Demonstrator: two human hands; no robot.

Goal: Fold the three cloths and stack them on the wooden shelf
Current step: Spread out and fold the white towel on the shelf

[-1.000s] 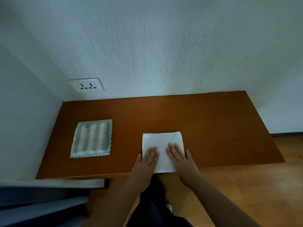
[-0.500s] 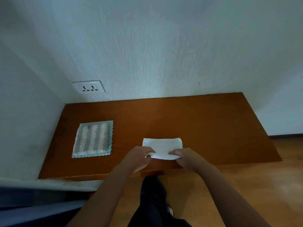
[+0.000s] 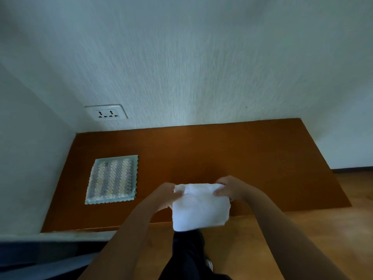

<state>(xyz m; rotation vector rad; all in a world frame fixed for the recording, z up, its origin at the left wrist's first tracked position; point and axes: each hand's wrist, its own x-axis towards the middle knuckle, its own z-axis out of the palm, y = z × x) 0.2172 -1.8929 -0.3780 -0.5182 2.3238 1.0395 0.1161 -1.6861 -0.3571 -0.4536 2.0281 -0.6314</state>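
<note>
Wooden shelf (image 3: 232, 150): hands hold white cloth (image 3: 200, 208)

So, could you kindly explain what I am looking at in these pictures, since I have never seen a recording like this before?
There is no machine here: a person wears a wide-angle camera on the head, so the one view looks forward and down at their own two bare hands. In front of them is a brown wooden shelf set against a pale wall, with a power socket on the wall above its left end. A striped cloth lies folded flat on the left part of the shelf. The left hand and the right hand each pinch an upper corner of a white cloth, which hangs at the shelf's near edge. Only these two cloths are in view.
</note>
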